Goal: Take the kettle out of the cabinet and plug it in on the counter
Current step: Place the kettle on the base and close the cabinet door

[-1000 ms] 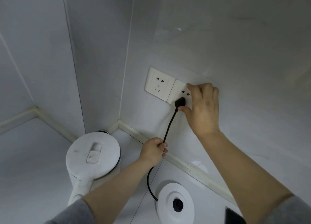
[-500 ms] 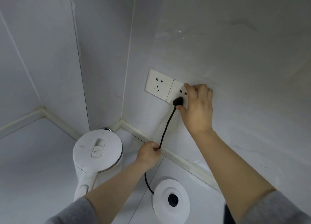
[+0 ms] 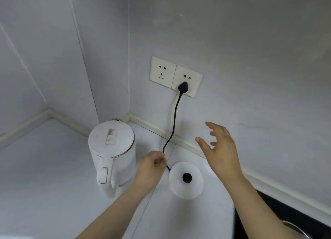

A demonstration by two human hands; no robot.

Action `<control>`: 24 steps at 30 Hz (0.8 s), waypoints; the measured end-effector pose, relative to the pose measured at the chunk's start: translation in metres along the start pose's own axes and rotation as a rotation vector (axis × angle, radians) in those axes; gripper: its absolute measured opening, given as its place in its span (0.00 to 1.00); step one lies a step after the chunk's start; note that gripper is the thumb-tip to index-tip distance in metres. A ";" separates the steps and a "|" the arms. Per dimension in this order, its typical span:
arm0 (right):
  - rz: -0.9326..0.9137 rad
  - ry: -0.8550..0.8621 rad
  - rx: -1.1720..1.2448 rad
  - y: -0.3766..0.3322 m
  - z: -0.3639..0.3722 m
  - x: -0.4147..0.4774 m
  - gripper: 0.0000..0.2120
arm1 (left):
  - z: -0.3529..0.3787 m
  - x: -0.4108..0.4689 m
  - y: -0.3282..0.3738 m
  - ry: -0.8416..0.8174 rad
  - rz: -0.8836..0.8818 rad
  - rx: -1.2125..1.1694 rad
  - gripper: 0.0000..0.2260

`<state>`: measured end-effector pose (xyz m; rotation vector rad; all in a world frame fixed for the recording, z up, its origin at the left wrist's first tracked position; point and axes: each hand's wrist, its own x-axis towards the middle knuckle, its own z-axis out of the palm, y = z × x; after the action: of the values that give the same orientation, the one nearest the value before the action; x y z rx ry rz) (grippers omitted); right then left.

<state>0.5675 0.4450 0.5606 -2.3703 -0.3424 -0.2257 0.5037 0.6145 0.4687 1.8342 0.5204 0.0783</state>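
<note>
Nearest the camera, two bare forearms reach up from the bottom edge over the white counter (image 3: 44, 167). Bottom right corner: dark sink edge (image 3: 286, 219) with a bit of metal rim showing, cut off by the frame.

Left hand (image 3: 151, 168) is curled, fingers pinched on the black cord (image 3: 174, 120) just where it drops toward the base. Right hand (image 3: 221, 149) is spread wide, palm toward the wall, holding nothing, hovering clear of everything and just right of the cord.

Power base (image 3: 186, 179): white round disc, flat on the counter between the two hands, black connector in the centre, nothing sitting on it. Cord leaves its left edge, passes behind the left-hand fingers, so that short stretch is hidden.

Kettle (image 3: 112, 152): white, lid closed, upright on the counter left of the left hand, handle facing the camera, tucked near the corner. Not on the base; the two stand apart, the left hand between them.

Further back the cord runs up the wall to the black plug (image 3: 183, 86), seated in the right socket (image 3: 187, 81). Left socket (image 3: 162, 71) touches it, unoccupied. Grey wall panels behind, pale sealant strip along the counter joint.
</note>
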 end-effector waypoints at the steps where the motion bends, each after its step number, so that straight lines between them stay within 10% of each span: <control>1: 0.047 -0.004 0.041 0.001 0.001 -0.014 0.23 | -0.004 -0.011 0.000 0.003 -0.008 -0.007 0.07; 24: 0.357 -0.369 0.428 -0.041 0.077 -0.137 0.10 | -0.129 -0.139 -0.047 0.255 -0.082 0.070 0.06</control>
<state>0.4305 0.5017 0.4955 -1.9909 -0.1153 0.4185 0.3238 0.6865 0.4960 1.8802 0.7845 0.2436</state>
